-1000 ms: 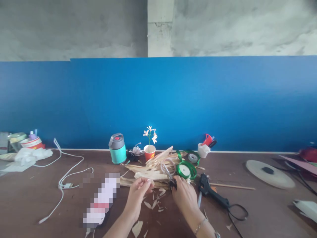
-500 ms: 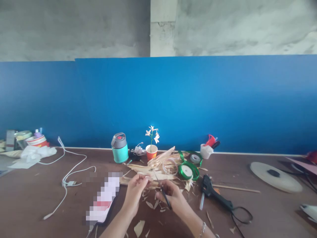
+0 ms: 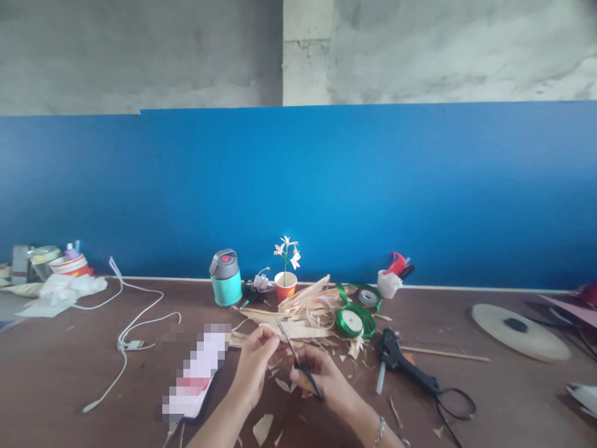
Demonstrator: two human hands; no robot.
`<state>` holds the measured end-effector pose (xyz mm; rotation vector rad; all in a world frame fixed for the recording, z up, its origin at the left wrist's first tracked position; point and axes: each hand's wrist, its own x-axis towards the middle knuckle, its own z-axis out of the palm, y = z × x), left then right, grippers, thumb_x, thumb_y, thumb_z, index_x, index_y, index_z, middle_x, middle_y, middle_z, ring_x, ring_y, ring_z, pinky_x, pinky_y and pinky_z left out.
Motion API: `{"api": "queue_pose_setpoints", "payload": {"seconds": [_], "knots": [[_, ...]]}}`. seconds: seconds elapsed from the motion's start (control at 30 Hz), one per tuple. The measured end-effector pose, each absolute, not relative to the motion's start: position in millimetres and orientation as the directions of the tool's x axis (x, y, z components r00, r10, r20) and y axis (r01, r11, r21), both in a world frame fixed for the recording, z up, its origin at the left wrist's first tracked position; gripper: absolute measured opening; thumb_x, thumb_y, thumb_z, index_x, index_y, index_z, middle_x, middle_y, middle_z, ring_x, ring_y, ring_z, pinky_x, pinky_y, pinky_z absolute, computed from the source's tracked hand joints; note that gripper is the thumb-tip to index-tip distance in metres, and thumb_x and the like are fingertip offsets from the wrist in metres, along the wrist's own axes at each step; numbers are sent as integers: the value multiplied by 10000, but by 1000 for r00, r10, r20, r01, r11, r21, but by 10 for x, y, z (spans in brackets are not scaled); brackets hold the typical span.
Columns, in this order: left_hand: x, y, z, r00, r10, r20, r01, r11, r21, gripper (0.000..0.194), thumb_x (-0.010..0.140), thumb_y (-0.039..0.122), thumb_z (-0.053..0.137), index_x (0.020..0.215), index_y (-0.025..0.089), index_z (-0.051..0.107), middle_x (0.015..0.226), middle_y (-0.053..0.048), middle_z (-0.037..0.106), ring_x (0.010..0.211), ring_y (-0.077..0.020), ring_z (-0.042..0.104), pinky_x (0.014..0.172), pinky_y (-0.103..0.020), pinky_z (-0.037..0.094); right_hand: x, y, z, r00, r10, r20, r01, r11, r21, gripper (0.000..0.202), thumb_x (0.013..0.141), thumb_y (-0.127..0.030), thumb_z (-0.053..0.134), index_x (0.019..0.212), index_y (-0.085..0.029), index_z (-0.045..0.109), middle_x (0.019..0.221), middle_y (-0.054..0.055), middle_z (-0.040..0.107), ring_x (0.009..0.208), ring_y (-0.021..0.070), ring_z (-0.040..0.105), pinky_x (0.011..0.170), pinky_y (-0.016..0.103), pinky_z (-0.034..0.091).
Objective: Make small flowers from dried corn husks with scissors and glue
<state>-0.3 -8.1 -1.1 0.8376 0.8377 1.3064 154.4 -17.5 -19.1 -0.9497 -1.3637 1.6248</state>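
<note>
My right hand (image 3: 319, 372) is closed around the dark handles of a pair of scissors (image 3: 304, 368), whose blades point up and to the left. Close to the blade tips, my left hand (image 3: 254, 361) pinches with thumb and forefinger; what sits between them is too small to make out. Behind both hands lies a pile of dry, pale husk strips (image 3: 298, 326). Small cut scraps (image 3: 282, 385) are scattered on the table below the hands, and a larger scrap (image 3: 262, 429) lies nearer to me.
A red paper cup (image 3: 285, 290) holds white flowers (image 3: 288, 249). Beside it stands a teal flask (image 3: 226, 287). Green ribbon (image 3: 345, 320), a glue gun (image 3: 405, 364) and a thin stick (image 3: 448, 354) lie rightward. A phone (image 3: 200, 373) and white cables (image 3: 124, 339) lie left.
The scissors have swung leftward, so their blades now lean more to the left, near my left fingertips. My left hand has barely moved.
</note>
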Motion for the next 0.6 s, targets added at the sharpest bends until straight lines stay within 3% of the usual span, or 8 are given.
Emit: {"api": "queue_pose_setpoints", "payload": {"seconds": [0.6], "knots": [[-34,-42,-37,112,991,-78,-506,124,854,285,626,291,772,591,167,517,657,-10,675,638,-163,647,686,-300,509,1552,-154,-261,-414,909,-56,-130,-120,-984,489,534,-506,813,778,-153,579,607,-63,503,431,33,376,396,170,352]]}}
